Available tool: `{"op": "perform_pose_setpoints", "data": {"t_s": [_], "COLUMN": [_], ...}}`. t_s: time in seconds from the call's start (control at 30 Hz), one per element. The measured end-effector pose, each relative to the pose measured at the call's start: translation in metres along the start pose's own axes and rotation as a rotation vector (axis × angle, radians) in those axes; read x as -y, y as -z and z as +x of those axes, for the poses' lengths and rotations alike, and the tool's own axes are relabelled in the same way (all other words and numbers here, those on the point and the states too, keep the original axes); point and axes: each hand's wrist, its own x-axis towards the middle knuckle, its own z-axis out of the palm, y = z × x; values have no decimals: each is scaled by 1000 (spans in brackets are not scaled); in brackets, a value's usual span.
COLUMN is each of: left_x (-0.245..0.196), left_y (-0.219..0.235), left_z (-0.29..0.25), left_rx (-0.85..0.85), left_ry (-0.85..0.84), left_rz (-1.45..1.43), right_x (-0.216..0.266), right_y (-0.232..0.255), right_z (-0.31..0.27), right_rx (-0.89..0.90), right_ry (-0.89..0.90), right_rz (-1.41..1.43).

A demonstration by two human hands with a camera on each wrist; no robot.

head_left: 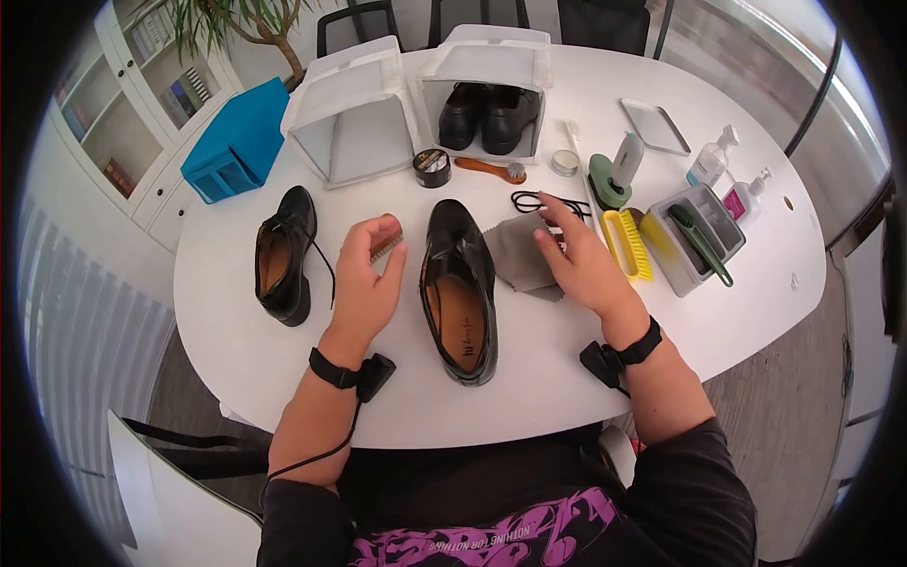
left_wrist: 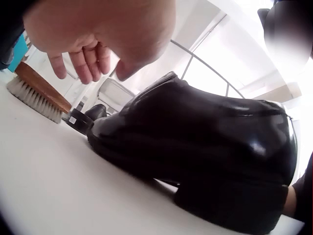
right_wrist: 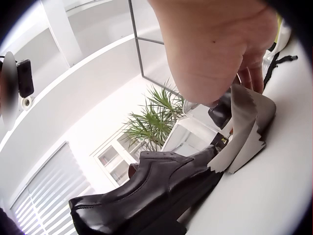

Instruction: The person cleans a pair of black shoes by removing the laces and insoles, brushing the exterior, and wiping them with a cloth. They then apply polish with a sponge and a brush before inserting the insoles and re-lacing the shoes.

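A black leather dress shoe (head_left: 460, 312) stands in front of me, toe pointing away, its tan insole showing and no lace visible in it. My left hand (head_left: 366, 283) is held to its left with relaxed fingers, near a wooden brush (left_wrist: 41, 90) with pale bristles; in the head view the hand partly hides that brush. On the other side, my right hand (head_left: 588, 265) has its fingers extended over the edge of a grey cloth (head_left: 520, 255) with zigzag edges. Black shoelaces (head_left: 551, 202) lie just beyond these fingertips. Nothing is gripped by either hand.
A second black shoe (head_left: 283, 255), laced, stands at left. Behind are two clear-fronted boxes (head_left: 350, 113), one holding black shoes (head_left: 487, 118), a polish tin (head_left: 432, 167) and a wooden-handled brush (head_left: 487, 171). At right are a yellow brush (head_left: 625, 246) and a grey caddy (head_left: 675, 260).
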Motion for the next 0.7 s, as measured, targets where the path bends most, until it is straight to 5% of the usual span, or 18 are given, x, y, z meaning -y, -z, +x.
{"op": "perform_pose_setpoints", "data": {"t_s": [0.03,0.1,0.2,0.4,0.7], "left_x": [5,18,37,36,32], "left_y": [1,7,11,14,18], "left_z": [0,-2,-3,-4,0], "left_rx": [4,-87,-162,-117,-186], "left_ry": [0,-133,-117,121,133], "left_rz": [-1,475,598,600,543], "right_x": [-2,-9,-17,-17,-17], "right_y": [1,2,10,6,-4], "right_z": [1,4,9,10,11], "right_rx": [-80,-157,-271,-243,-192], "right_ry": [-7,-12,-49,-25,19], "right_rz": [27,54,2,-29,-18]}}
